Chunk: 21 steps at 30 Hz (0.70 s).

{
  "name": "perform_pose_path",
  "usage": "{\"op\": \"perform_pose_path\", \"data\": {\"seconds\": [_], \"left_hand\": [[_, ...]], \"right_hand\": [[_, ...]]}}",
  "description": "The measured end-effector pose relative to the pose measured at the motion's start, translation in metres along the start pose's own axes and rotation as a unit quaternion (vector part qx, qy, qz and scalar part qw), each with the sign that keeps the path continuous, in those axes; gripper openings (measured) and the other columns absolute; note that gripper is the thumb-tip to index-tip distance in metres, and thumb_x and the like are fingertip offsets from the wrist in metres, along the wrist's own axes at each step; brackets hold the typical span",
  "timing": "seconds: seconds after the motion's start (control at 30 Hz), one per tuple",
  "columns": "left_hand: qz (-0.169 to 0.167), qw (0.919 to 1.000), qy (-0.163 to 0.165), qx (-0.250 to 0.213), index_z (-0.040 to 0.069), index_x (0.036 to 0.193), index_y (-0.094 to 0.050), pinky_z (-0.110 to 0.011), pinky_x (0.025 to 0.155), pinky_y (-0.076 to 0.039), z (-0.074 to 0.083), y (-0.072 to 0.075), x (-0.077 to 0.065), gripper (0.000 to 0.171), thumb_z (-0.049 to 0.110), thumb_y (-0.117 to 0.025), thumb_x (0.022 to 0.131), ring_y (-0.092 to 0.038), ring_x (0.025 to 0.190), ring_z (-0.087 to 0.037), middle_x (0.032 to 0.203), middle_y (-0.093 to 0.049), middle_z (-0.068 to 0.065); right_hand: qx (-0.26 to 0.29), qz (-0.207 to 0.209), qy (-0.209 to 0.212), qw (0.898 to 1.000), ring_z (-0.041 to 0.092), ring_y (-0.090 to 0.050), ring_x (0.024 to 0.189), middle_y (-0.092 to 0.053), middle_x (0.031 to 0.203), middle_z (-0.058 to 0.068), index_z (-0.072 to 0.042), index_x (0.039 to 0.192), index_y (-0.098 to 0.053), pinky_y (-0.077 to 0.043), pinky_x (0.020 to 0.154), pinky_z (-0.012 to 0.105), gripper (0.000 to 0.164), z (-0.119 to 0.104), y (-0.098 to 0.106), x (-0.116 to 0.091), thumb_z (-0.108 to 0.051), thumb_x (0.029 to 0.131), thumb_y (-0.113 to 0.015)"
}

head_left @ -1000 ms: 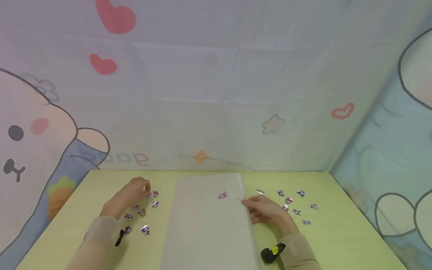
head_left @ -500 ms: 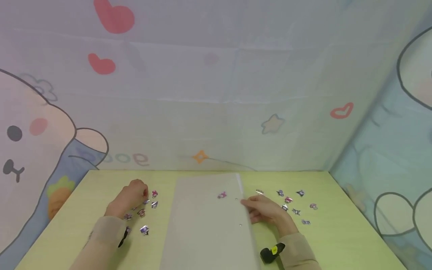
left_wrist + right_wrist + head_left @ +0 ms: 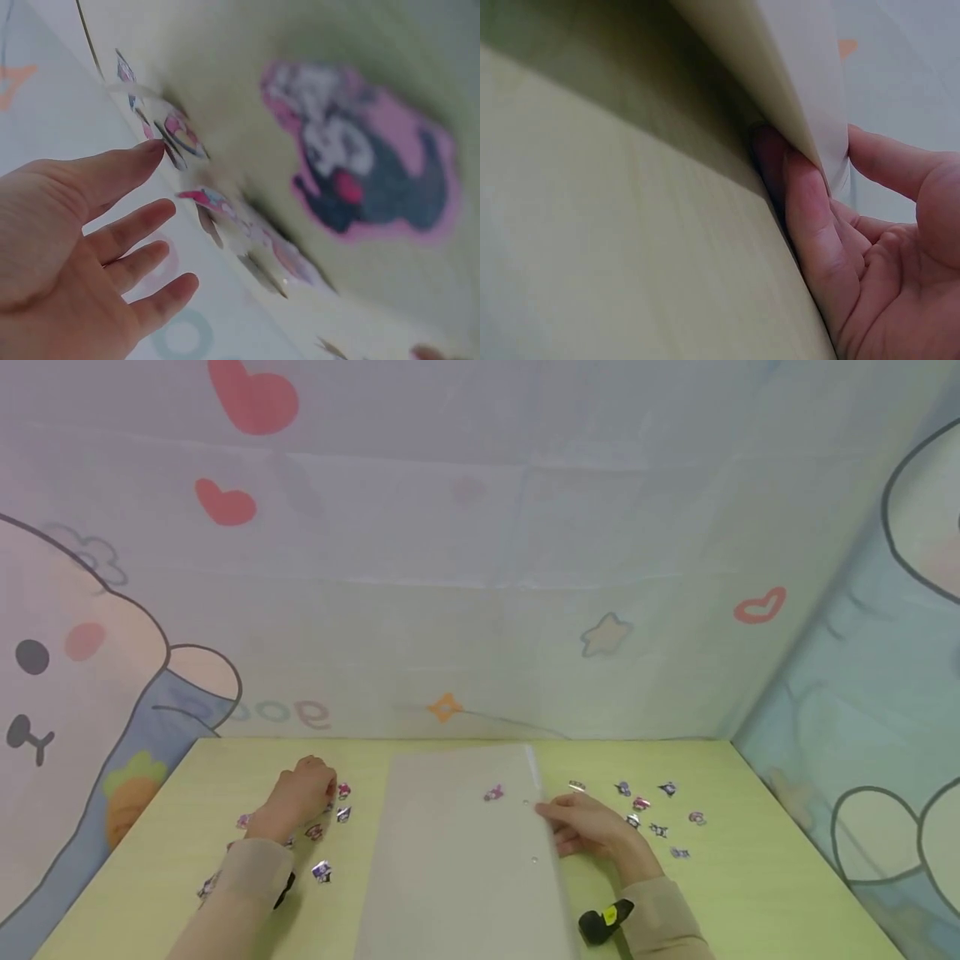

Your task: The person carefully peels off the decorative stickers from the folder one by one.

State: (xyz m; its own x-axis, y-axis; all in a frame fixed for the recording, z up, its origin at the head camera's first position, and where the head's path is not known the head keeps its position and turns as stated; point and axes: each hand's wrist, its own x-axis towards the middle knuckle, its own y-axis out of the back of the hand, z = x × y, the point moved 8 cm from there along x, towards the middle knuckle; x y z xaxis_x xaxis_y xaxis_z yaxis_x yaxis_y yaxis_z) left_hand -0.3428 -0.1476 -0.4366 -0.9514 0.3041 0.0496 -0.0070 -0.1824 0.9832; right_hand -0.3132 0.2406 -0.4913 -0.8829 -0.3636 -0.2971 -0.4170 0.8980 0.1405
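My left hand is over several small cartoon stickers on the left of the table. In the left wrist view its thumb tip is beside a pink and dark sticker, and the other visible fingers are loosely extended. Whether the tips touch that sticker cannot be seen clearly. My right hand grips the right edge of a flat white folder, thumb on top and fingers underneath; in the right wrist view the edge is lifted off the table. One pink sticker lies on the folder, left of two small round spots.
More loose stickers are spread right of the folder. A blurred dark and pink sticker is close to the left wrist camera. The pale yellow table ends at a printed cloth backdrop behind and at both sides.
My left hand has shifted slightly right and its forearm has swung right, uncovering stickers on its left. My right hand and the folder stay put.
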Motion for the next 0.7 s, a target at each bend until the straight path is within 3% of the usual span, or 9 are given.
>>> {"op": "perform_pose_path", "data": {"seconds": [0.1,0.27,0.4,0.5,0.7], "left_hand": [[0.011,0.9999,-0.006,-0.006,0.01,0.083,-0.061,-0.058,0.077,-0.044,0.005,0.0,0.001,0.012,0.002,-0.066,0.089,-0.05,0.1,-0.034,0.093,-0.054,-0.007],[0.021,0.9993,-0.029,-0.01,0.01,0.088,-0.061,-0.055,0.076,-0.043,0.023,0.004,0.006,0.008,0.005,-0.068,0.091,-0.049,0.098,-0.032,0.092,-0.053,-0.005],[0.022,0.9987,-0.047,-0.007,0.009,0.095,-0.064,-0.058,0.082,-0.043,0.042,0.003,0.013,0.007,0.008,-0.069,0.091,-0.049,0.113,-0.035,0.101,-0.057,-0.008],[0.018,0.9981,-0.059,-0.01,0.008,0.103,-0.067,-0.062,0.089,-0.041,0.057,-0.002,0.021,0.011,0.01,-0.068,0.092,-0.044,0.126,-0.039,0.11,-0.059,-0.011],[-0.012,0.9967,-0.079,-0.014,0.009,0.113,-0.068,-0.063,0.095,-0.038,0.09,-0.019,0.035,0.02,0.014,-0.067,0.094,-0.042,0.13,-0.038,0.12,-0.059,-0.013]], "right_hand": [[0.001,-0.002,0.0,1.0,0.014,-0.062,0.061,-0.066,0.083,0.013,0.007,0.107,-0.061,-0.055,0.06,0.029,0.039,-0.001,0.0,0.0,-0.031,0.097,-0.061],[-0.002,0.002,0.001,1.0,0.015,-0.063,0.061,-0.066,0.083,0.013,0.008,0.108,-0.061,-0.056,0.06,0.03,0.041,-0.003,0.0,-0.002,-0.032,0.097,-0.061],[-0.002,0.003,0.0,1.0,0.015,-0.062,0.061,-0.066,0.083,0.013,0.008,0.108,-0.06,-0.056,0.06,0.03,0.04,-0.003,0.0,-0.002,-0.031,0.097,-0.061],[-0.001,0.002,0.0,1.0,0.015,-0.063,0.061,-0.066,0.083,0.013,0.008,0.108,-0.06,-0.056,0.06,0.031,0.04,-0.003,0.0,-0.001,-0.031,0.097,-0.061],[-0.004,0.0,0.002,1.0,0.015,-0.062,0.061,-0.066,0.083,0.012,0.007,0.107,-0.06,-0.056,0.06,0.031,0.04,-0.003,0.0,-0.002,-0.031,0.097,-0.061]]}}
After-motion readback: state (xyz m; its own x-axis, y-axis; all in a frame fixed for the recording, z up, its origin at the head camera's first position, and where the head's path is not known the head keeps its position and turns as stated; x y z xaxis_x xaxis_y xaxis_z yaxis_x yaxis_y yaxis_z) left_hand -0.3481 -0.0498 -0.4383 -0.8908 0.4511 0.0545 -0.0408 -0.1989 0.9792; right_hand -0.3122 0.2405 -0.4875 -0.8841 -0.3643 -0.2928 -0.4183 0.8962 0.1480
